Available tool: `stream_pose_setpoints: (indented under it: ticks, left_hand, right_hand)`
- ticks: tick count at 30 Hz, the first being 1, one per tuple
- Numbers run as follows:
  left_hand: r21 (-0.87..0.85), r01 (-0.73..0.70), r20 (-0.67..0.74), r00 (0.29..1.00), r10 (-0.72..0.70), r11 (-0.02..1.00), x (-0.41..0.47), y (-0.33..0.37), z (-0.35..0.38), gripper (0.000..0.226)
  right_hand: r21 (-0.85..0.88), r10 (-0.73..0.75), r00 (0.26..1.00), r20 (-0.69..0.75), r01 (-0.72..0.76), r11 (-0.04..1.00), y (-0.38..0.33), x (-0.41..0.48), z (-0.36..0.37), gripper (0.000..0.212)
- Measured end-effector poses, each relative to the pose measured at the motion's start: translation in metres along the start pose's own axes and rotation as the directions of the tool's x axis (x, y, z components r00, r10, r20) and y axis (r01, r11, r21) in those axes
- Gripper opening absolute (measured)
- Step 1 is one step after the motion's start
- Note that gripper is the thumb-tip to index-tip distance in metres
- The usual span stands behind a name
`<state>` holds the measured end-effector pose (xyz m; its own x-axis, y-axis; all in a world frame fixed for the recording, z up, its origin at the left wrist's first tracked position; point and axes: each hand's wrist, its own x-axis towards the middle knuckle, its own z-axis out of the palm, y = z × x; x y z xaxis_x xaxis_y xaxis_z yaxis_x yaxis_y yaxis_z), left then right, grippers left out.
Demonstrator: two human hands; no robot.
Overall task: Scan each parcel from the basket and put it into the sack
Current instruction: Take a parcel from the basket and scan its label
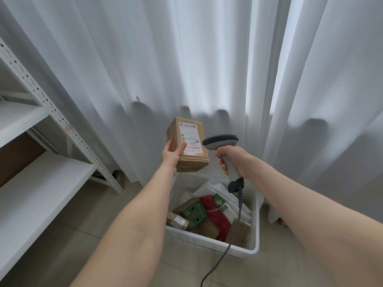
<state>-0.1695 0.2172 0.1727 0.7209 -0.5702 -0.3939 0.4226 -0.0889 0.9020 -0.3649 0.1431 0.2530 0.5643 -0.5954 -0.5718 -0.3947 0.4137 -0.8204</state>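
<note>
Left grip (173,156) hides parcel (187,145) base — label text illegible.

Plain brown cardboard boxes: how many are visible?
4: one in the left hand at; three in the basket at. More may be buried.

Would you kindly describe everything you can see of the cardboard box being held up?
The cardboard box is a small brown carton, taped at its seams, with a white printed shipping label bearing barcodes on the face turned toward the scanner. A red glow falls on the label's lower part. The left hand holds it tilted in the air above the basket, thumb on the label; nothing else touches it.
</note>
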Motion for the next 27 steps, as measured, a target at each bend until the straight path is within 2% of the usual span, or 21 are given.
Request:
stream_pose_setpoints:
  ticks: [7, 27]
  left_hand:
    - [0.003, 0.0, 0.006, 1.0, 0.0, 1.0, 0.002, -0.003, -0.004, 0.079]
    - [0.042, 0.034, -0.045, 0.998, -0.033, 0.999, 0.009, -0.01, -0.005, 0.063]
  right_hand:
    - [-0.011, -0.001, 1.0, -0.012, 0.001, 1.0, -0.002, -0.003, 0.006, 0.003]
    - [-0.032, -0.012, 1.0, -0.015, 0.011, 0.999, -0.006, -0.008, 0.008, 0.004]
